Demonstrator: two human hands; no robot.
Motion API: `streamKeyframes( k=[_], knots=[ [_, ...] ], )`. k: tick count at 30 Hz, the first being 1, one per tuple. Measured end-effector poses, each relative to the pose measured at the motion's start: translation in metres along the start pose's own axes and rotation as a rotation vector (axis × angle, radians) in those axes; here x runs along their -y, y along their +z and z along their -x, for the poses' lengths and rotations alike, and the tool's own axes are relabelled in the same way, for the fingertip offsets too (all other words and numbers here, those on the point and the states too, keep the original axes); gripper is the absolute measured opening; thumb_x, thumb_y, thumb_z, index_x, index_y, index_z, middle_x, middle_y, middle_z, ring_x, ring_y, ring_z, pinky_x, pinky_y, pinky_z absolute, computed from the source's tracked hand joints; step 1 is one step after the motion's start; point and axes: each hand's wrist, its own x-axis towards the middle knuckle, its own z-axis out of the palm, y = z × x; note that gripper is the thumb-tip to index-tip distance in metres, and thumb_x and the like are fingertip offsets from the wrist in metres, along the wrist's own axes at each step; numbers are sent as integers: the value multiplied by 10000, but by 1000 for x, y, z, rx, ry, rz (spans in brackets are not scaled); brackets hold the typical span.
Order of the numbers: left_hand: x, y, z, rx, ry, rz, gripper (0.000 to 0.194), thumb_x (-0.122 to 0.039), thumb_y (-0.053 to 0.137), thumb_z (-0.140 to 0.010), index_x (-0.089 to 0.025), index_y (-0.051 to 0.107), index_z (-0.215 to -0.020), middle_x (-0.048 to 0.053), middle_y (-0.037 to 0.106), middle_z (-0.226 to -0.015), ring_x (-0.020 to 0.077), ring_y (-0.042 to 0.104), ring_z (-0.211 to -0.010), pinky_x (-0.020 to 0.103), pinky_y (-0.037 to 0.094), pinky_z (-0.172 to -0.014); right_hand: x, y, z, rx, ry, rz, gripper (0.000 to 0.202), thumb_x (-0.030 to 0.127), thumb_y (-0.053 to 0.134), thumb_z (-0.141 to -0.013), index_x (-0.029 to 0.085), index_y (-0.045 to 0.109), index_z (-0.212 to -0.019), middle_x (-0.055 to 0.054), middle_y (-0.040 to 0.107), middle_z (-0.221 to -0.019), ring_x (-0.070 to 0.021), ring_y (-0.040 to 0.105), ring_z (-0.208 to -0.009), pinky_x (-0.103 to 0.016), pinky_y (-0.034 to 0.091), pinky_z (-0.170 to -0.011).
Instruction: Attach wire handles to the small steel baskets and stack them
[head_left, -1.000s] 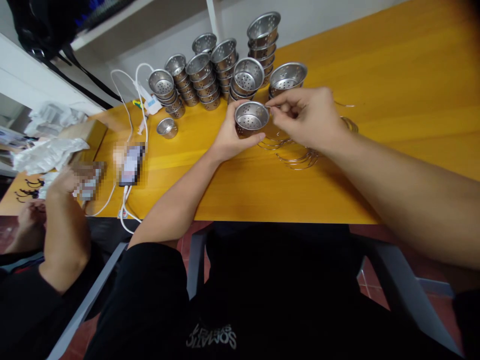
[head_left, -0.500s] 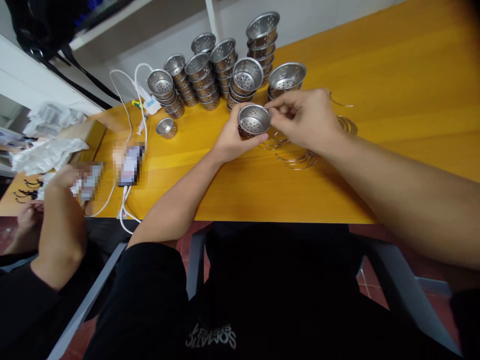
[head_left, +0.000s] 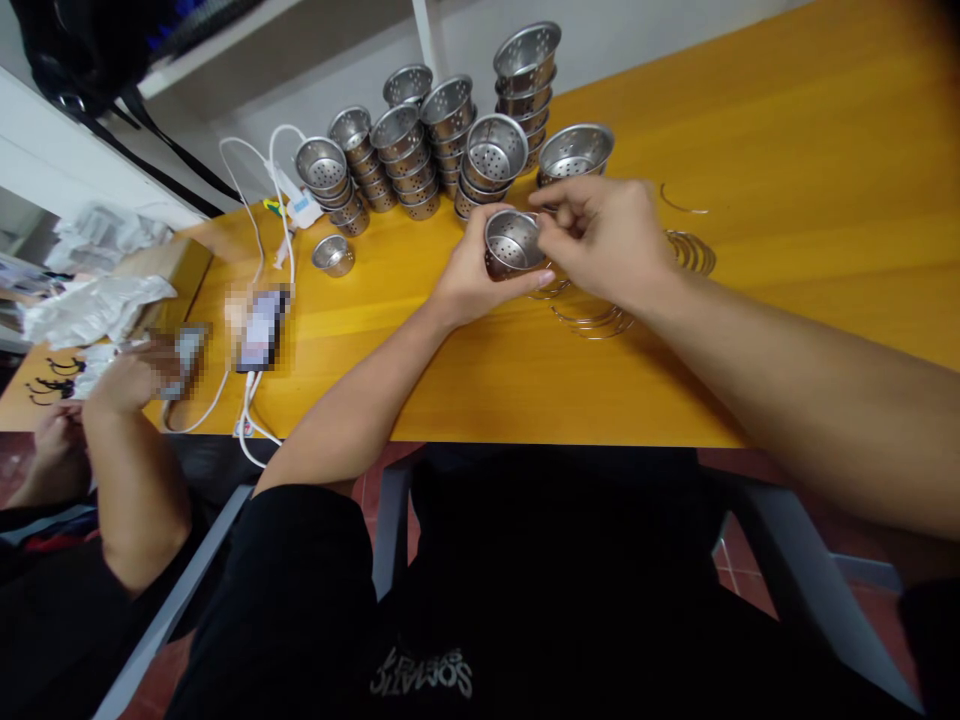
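A perforated metal cup (head_left: 514, 243) is gripped in my left hand (head_left: 474, 270), its open mouth facing up and its thumb-side rim toward me. My right hand (head_left: 600, 240) is at the cup's right rim with thumb and fingers pinched together; what they hold, if anything, is too small to make out. Several thin curved wires (head_left: 596, 322) lie on the table below my right hand, and more curved wires (head_left: 694, 252) lie beyond my right wrist.
Stacks of perforated cups (head_left: 405, 150) stand along the wall. A small cup (head_left: 333, 256) sits apart on the yellow table (head_left: 787, 180). Left are a phone (head_left: 260, 330), white cables and another person's arm (head_left: 142, 490).
My left hand and the cup have moved slightly to the right. My right hand stays by the rim with its fingers shifted a little. The other person's arm has moved at the left.
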Motion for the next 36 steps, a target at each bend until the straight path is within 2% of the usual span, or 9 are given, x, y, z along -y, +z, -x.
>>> streamKeyframes(
  k=[3, 6, 9, 14, 17, 21, 26, 32, 36],
  knots=[
    [-3, -5, -1, -1, -6, -3, 1158, -940, 991, -999, -239, 516, -1789, 164, 765, -1643, 374, 804, -1556, 601, 626, -1441, 5, -1, -2, 8, -42, -88, 176, 496, 965, -1165, 346, 966, -1256, -9, 766, -837, -235, 603, -713, -472, 575, -750],
    [8, -10, -4, 23, 6, 44, 999, -955, 924, -1049, -256, 617, -1693, 120, 803, -1559, 324, 853, -1421, 562, 687, -1348, 15, -10, -5, 141, -48, -248, 433, 738, 954, -1172, 313, 952, -1093, -40, 791, -858, -222, 552, -689, -445, 503, -647],
    [21, -12, -7, 64, 74, 83, 893, -950, 827, -1121, -280, 634, -1679, 93, 802, -1528, 304, 874, -1400, 531, 721, -1292, 21, -22, -5, 276, -17, -352, 614, 927, 1056, -1023, 331, 937, -1110, -11, 737, -793, -212, 537, -665, -412, 466, -580],
    [17, -2, 0, 61, 186, -66, 871, -782, 623, -1288, -276, 335, -1936, 106, 712, -1615, 324, 860, -1537, 577, 728, -1306, 16, -25, -4, 294, 95, -446, 632, 861, 1196, -892, 355, 861, -1069, 6, 716, -757, -248, 653, -675, -460, 660, -648],
    [15, 2, 2, 45, 197, -124, 832, -679, 608, -1329, -301, 260, -1982, 103, 706, -1616, 312, 861, -1547, 584, 719, -1339, 12, -20, -5, 277, 96, -455, 665, 880, 1197, -876, 340, 843, -1035, 5, 728, -749, -231, 662, -636, -423, 628, -569],
    [28, 2, -1, 76, 221, -49, 905, -727, 684, -1296, -343, 250, -1991, 116, 689, -1652, 325, 832, -1563, 615, 682, -1401, 13, -18, -7, 280, 76, -470, 689, 857, 1241, -826, 329, 820, -964, 22, 691, -710, -191, 629, -577, -369, 544, -460],
    [36, 1, -1, 169, 238, -25, 941, -742, 576, -1311, -341, 122, -2032, 142, 587, -1759, 352, 728, -1665, 652, 590, -1473, 19, -21, -4, 315, 123, -480, 585, 713, 1257, -897, 344, 816, -1008, -14, 747, -813, -284, 749, -764, -468, 695, -665],
    [40, 1, -1, 183, 237, -4, 962, -741, 585, -1293, -292, 126, -2009, 143, 577, -1736, 336, 712, -1634, 629, 561, -1480, 19, -21, -3, 316, 110, -411, 636, 846, 1207, -883, 359, 809, -982, -44, 779, -833, -342, 773, -867, -549, 706, -796],
    [35, 0, -2, 118, 155, -18, 965, -757, 718, -1228, -267, 294, -1942, 139, 669, -1646, 340, 781, -1559, 609, 625, -1425, 15, -18, -5, 309, 94, -365, 675, 957, 1146, -872, 373, 824, -979, -40, 781, -808, -317, 708, -786, -550, 648, -741]
  ],
)
